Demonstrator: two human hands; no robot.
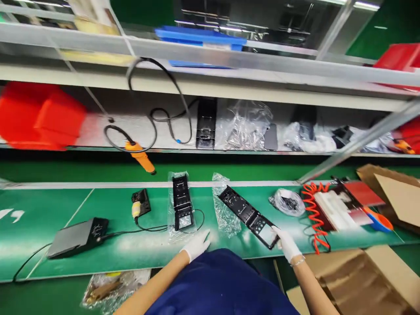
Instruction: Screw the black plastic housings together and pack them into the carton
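Note:
My right hand (286, 243), in a white glove, grips the near end of a long black plastic frame (244, 211). This frame slants across the green bench, with a rectangular window at its near end. Its far end overlaps a see-through plastic bag (226, 212). My left hand (197, 246), gloved in white too, rests near the bench's front edge with its thumb apart from the fingers and nothing held. Beyond it a second black plastic frame (182, 199) lies on another see-through bag.
An orange electric screwdriver (140, 156) hangs by its cable at the left. Below stand a yellow-handled tool (136, 209) and a grey-topped box (74, 238). A bag of small black parts (288, 202), a red coiled hose (315, 210) and cardboard boxes (370, 275) are at the right.

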